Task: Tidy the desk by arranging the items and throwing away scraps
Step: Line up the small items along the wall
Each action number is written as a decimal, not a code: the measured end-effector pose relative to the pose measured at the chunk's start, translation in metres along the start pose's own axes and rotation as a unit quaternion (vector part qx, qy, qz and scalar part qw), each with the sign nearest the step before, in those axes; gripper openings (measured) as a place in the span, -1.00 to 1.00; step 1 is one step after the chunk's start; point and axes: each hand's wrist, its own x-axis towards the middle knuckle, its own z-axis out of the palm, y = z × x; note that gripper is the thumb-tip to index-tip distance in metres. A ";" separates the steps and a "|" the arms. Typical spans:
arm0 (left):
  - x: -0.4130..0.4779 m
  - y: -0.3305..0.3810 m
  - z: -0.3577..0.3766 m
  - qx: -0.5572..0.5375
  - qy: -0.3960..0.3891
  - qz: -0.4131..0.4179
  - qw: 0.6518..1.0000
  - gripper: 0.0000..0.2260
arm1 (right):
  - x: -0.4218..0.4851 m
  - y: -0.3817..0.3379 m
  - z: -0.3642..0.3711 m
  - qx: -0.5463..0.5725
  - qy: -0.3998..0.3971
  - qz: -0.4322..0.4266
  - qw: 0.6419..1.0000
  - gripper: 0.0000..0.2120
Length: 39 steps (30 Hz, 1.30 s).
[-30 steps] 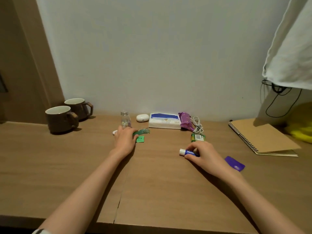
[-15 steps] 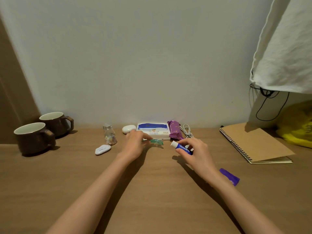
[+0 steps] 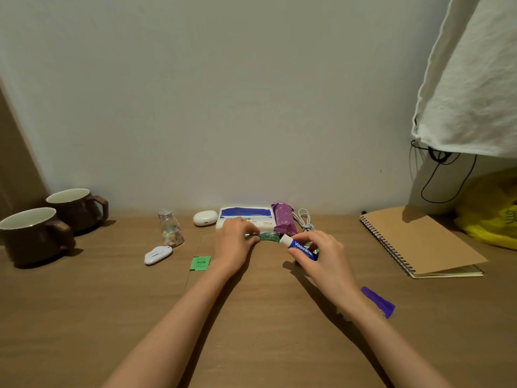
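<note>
Between hands: green wrapper [image 3: 268, 236] within pinching left hand [image 3: 233, 246], Vaseline stick [image 3: 301, 247] within gripping right hand [image 3: 323, 257].

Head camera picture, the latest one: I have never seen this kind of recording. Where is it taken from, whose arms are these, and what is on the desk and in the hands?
There is no machine here. A person wears one wide-angle camera on the head, looking forward and down, so the two bare arms are their own.

The left hand pinches a crumpled green wrapper. The right hand holds a blue Vaseline lip balm stick.

On the wooden desk, from left to right, are:
- two brown mugs
- a small clear bottle
- a white earbud case
- a tissue pack
- a purple packet
- a white cable
- a spiral notebook

Nearer the camera lie a green paper scrap and a purple scrap.
</note>
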 end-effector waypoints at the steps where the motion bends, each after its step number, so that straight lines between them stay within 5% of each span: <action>1: -0.001 0.001 0.000 -0.006 0.008 -0.004 1.000 -0.82 | 0.000 0.000 0.000 0.004 0.001 0.003 1.000 -0.78; 10: -0.028 -0.023 -0.050 -0.021 0.145 -0.016 0.989 -0.83 | -0.002 -0.008 0.000 0.033 0.004 0.015 0.999 -0.77; 15: -0.053 -0.064 -0.092 -0.018 0.266 -0.169 0.949 -0.58 | 0.008 -0.042 0.012 0.073 -0.015 0.009 0.997 -0.83; 23: -0.062 -0.118 -0.090 -0.124 0.086 -0.235 0.960 -0.25 | 0.061 -0.104 0.093 0.038 -0.128 0.031 0.990 -0.78; 29: -0.055 -0.127 -0.082 -0.146 0.035 -0.178 0.972 -0.39 | 0.089 -0.117 0.150 -0.107 -0.123 -0.020 0.986 -0.76; 39: -0.040 -0.145 -0.078 -0.147 0.025 -0.154 0.977 -0.60 | 0.091 -0.103 0.183 -0.284 -0.181 -0.173 0.926 -0.78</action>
